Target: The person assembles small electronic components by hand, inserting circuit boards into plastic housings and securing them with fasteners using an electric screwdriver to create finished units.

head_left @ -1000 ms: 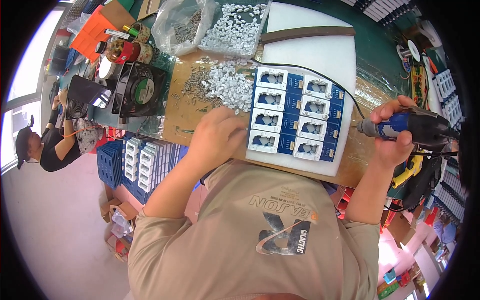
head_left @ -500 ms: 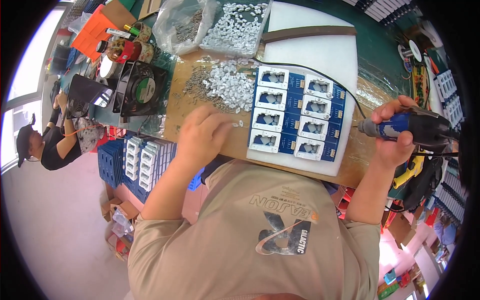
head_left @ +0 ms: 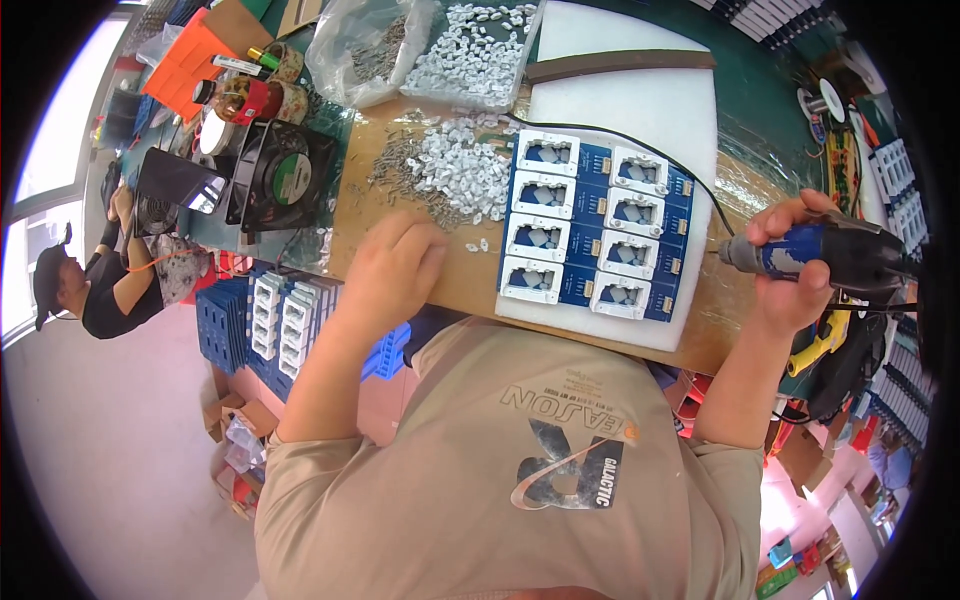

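My right hand [head_left: 790, 303] is wrapped round a blue and black electric screwdriver [head_left: 800, 250], its grey nose pointing left toward the boards. My left hand [head_left: 398, 262] is closed, fingers curled, at the near edge of the loose parts; whatever its fingertips hold is hidden. Just beyond it lie a heap of small white plastic pieces [head_left: 462, 172] and a scatter of small metal screws [head_left: 392, 165]. Between my hands, blue circuit boards [head_left: 580, 245] carry two columns of white rectangular frames [head_left: 540, 196]. They rest on a white foam sheet [head_left: 625, 110].
A clear bag of screws [head_left: 375, 55] and a tray of white pieces [head_left: 475, 50] stand at the back. A black fan [head_left: 285, 180] and a phone [head_left: 182, 182] are at left. A dark bar [head_left: 620, 65] crosses the foam. A cable runs past the boards. Another person [head_left: 110, 270] works far left.
My left hand has drawn slightly left, away from the white pieces, and its fingers have curled in. My right hand with the electric screwdriver has barely moved.
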The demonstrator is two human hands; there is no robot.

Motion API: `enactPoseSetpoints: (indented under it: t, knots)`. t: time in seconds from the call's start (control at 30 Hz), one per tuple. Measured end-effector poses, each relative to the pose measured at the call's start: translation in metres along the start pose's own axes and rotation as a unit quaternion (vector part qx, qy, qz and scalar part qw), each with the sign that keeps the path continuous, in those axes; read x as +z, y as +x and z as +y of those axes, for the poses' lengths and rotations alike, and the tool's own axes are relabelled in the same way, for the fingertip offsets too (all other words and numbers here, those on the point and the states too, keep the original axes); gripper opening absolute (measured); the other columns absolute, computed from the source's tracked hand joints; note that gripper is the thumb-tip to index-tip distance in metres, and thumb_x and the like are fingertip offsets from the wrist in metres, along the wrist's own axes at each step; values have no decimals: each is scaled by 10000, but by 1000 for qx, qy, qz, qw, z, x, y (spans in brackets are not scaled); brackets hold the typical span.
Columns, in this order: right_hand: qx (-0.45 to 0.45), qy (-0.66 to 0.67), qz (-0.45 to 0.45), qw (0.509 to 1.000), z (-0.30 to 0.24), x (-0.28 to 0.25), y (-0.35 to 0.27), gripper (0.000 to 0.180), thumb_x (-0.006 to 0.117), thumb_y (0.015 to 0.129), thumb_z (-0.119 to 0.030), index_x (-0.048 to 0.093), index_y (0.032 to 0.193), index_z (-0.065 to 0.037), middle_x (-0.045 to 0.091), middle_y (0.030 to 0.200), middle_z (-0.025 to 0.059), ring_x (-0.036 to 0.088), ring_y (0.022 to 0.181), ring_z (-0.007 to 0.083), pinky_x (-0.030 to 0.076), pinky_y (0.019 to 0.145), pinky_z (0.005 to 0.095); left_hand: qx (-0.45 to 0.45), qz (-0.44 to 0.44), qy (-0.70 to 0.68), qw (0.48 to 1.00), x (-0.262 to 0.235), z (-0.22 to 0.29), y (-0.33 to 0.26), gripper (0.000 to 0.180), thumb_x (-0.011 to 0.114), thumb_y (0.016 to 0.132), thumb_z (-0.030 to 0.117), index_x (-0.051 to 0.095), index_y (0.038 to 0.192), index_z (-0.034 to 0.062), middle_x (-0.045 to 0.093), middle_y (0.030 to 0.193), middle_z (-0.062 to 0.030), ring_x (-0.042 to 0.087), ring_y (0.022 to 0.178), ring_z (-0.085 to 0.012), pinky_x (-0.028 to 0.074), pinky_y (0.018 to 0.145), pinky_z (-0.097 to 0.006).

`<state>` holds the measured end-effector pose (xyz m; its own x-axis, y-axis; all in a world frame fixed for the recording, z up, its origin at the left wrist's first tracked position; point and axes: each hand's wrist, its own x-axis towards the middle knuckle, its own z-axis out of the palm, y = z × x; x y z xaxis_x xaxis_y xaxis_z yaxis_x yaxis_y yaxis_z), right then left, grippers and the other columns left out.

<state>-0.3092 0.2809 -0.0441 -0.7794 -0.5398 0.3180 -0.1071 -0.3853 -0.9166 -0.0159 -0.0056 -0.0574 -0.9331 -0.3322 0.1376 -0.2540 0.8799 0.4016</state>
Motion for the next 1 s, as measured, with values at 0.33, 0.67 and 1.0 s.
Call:
enactPoseSetpoints:
  t: [0.33,0.67,1.0]
  knots:
    - [-4,22,-11,1000,0,-3,1,848,859,747,-523,531,1314,16,623,922,102,618,795,213,532,744,355,-43,-31,-127,990,1,15,1,142,644,884,23,684,1019,43,690,987,-132,659,929,-330,528,803,-385]
    - [-1,47,-16,999,3,-7,1,874,868,734,-527,527,1328,15,629,932,100,619,802,213,531,754,359,-32,9,-110,993,16,13,0,107,735,822,67,701,921,46,660,935,-107,645,872,-318,534,771,-397]
    - [-4,60,-10,998,1,-8,1,863,881,717,-513,545,1313,15,639,929,103,632,798,221,539,748,359,-45,5,-115,992,18,14,5,98,755,797,67,710,883,49,664,942,-106,651,877,-310,533,770,-388]
